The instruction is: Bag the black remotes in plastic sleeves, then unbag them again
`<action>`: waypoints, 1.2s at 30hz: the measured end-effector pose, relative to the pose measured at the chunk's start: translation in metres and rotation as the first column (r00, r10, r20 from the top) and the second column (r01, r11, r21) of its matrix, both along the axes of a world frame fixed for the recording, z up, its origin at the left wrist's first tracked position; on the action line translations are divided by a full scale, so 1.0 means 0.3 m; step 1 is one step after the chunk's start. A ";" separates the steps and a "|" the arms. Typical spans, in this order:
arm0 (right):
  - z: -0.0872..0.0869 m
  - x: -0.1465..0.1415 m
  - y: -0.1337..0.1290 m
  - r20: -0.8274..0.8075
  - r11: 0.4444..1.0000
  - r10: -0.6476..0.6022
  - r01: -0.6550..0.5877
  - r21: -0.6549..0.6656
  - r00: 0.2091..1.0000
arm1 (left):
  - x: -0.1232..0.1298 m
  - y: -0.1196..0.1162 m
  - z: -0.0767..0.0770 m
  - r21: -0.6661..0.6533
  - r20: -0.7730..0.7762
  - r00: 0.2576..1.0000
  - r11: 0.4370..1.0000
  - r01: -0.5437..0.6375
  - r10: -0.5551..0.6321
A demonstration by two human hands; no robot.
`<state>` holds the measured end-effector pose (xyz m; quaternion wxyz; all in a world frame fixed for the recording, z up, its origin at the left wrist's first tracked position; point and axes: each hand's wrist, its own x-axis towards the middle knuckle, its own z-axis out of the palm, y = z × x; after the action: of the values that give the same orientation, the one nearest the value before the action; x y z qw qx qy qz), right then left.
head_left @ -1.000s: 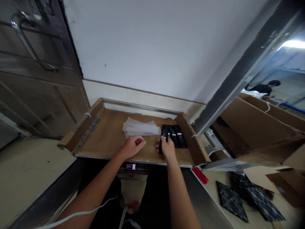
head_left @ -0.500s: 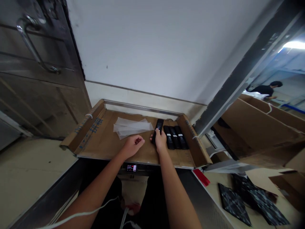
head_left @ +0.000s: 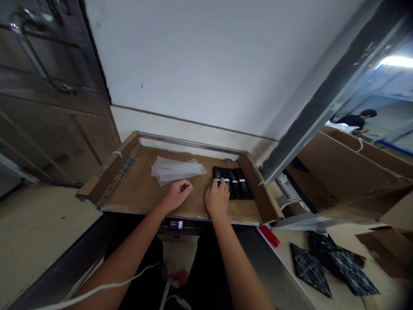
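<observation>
Four-sided, flat and black, a long packet (head_left: 217, 173) with a white band lies at the left end of a row of similar black packets (head_left: 239, 184). My right hand (head_left: 217, 198) rests on its near end, fingers stretched out over it. The hand covers part of that packet. My left hand (head_left: 177, 194) hovers above or rests on the cardboard with curled fingers, and nothing shows in them. Just beyond it lie several translucent plastic sleeves (head_left: 177, 169), overlapping in a loose pile.
A cardboard-lined tray (head_left: 129, 189) with raised sides holds everything. A small lit screen (head_left: 176, 224) sits under its front edge. At right stand a large cardboard box (head_left: 348, 172) and, lower, black patterned pieces (head_left: 311, 269). A white cable (head_left: 122, 282) crosses my left forearm. Another person (head_left: 355, 120) is far right.
My right hand has lowered the black packet it held into the left end of the row and loosened its fingers. My left hand stays curled in about the same place.
</observation>
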<state>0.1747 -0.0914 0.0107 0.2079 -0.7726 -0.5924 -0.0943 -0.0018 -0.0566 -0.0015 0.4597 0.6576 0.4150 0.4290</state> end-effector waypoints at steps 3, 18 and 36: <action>-0.026 -0.005 -0.011 0.049 0.999 0.044 -0.045 0.020 0.998 | 0.000 -0.002 0.006 -0.022 0.010 1.000 1.000 0.002 -0.002; 0.001 -0.005 -0.023 0.087 0.998 -0.056 0.054 0.023 0.995 | -0.002 0.002 0.003 -0.027 0.011 1.000 1.000 -0.009 0.009; -0.190 0.081 -0.588 -0.470 0.955 0.099 0.048 0.292 0.877 | -0.003 0.003 0.020 -0.092 0.026 1.000 0.996 0.002 0.000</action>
<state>0.1989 -0.2677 -0.0464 0.4619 -0.7241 -0.5120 0.0154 -0.0027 -0.0557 0.0044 0.4949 0.6304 0.4280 0.4177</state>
